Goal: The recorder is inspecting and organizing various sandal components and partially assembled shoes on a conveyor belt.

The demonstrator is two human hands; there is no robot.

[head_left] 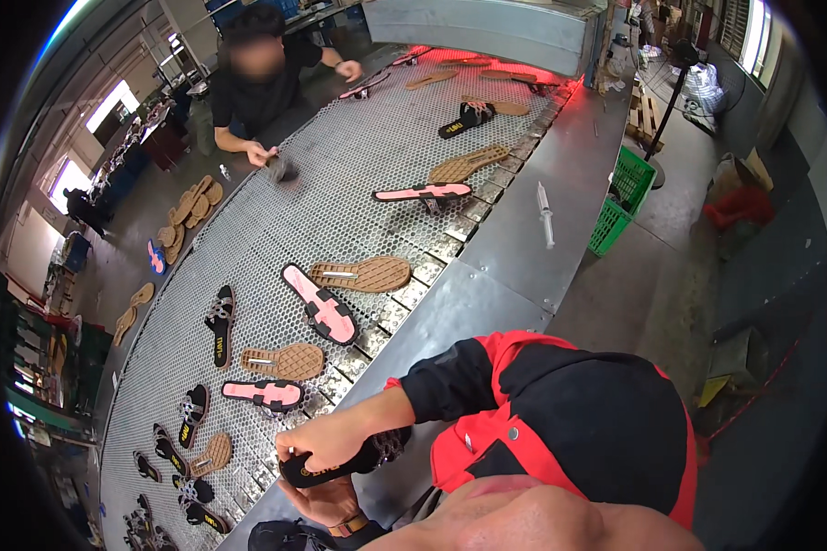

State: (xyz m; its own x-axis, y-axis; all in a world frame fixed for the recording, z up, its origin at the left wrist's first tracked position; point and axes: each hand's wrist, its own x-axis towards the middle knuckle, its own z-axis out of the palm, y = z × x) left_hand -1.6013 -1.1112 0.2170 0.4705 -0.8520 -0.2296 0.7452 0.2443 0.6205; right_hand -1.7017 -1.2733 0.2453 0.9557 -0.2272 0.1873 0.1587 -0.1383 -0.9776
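At far left, beyond the belt's edge, lie two tan ridged shoe soles (127, 321), a single blue-and-pink sole (156, 257) and a heap of more tan soles (198, 204), overlapping too closely to count. On the silvery metal mesh conveyor belt (276, 220), at least six black strappy sandals (220, 340) lie along the near left part, several bearing yellow lettering on the insole; a crowded cluster below them cannot be counted. Across the belt, a co-worker in a black top (253, 101) holds a dark, blurred item (287, 172) in one hand. Rightward come three tan grid-patterned soles (377, 273) and three pink-faced, black-edged soles (322, 298), the latter with faint markings. Near the belt's closest edge, the person's left hand (326, 500), wearing a brown wrist strap (347, 525), is cupped beneath a dark sandal with a glittery strap (363, 461); how tightly its fingers close cannot be told. The right hand (335, 441) grips the toe portion from above, thumb across the insole beside yellow lettering, while the strapped part projects to the right of the grip. Farther right, one clear syringe-shaped tube (545, 214) rests on the smooth grey metal ledge (501, 285), and one green plastic crate (623, 197) stands beyond it.
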